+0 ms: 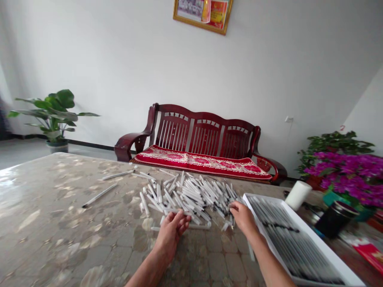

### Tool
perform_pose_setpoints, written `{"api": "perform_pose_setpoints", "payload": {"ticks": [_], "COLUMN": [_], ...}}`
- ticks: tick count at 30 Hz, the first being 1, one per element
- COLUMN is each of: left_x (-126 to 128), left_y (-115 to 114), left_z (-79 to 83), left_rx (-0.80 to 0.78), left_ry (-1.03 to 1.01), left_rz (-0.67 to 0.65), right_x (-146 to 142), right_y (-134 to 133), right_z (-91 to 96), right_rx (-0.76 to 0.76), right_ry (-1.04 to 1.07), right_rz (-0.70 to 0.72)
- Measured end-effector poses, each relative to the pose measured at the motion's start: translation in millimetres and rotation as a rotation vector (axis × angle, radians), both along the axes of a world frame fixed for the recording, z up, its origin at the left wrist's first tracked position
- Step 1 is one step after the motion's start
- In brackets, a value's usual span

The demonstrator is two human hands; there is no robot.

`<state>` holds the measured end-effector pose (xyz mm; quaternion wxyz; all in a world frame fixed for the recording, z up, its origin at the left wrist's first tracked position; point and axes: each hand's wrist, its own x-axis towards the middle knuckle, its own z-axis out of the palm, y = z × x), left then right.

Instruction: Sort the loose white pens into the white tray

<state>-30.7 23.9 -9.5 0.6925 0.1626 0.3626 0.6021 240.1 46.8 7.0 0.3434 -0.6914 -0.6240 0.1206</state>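
Held left hand and right hand at pens toward tabletop's far edge, presumably for easy reach, with either grip indiscernible.

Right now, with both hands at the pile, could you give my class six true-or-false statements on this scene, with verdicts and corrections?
1. The left hand is at the near edge of the pile of white pen parts. True.
2. The open white box holds pens laid in rows. True.
3. The right hand is inside that box. False: it is at the right side of the pile.
4. The wooden bench has a bare seat. False: a red patterned cover lies on it.
5. A loose pen lies apart, left of the pile. True.
6. The flowers are yellow. False: they are purple.
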Motion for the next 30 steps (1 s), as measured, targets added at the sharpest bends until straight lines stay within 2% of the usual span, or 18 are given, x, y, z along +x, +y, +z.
{"api": "perform_pose_setpoints", "payload": {"ticks": [4,9,15,18,20,24,27,30], "left_x": [2,3,3,5,5,6,6,5], "left_y": [0,-4,-5,-6,-7,-7,-6,-5], "left_z": [0.3,3.2,3.2,2.0,1.8,3.0,4.5,4.8], "left_rx": [-0.02,-0.024,-0.029,-0.027,-0.012,0.009,-0.008,-0.007], "left_ry": [-0.009,-0.009,-0.013,-0.025,-0.035,-0.048,-0.045,-0.047], "left_rz": [-0.002,-0.029,-0.064,-0.067,-0.075,-0.082,-0.067,-0.054], "right_x": [23,20,16,-1,-23,-75,-102,-113], "right_y": [0,-1,-9,-17,-22,-35,-39,-40], "right_z": [-8.2,-17.7,-11.2,-6.3,-5.3,-8.1,-11.1,-13.2], "right_rx": [-0.04,-0.061,-0.043,0.053,0.086,0.031,0.063,0.146], "right_ry": [-0.131,-0.279,-0.411,-0.268,-0.036,0.389,0.479,0.454], "right_rz": [-0.007,-0.011,-0.03,-0.005,0.073,0.265,0.27,0.2]}}
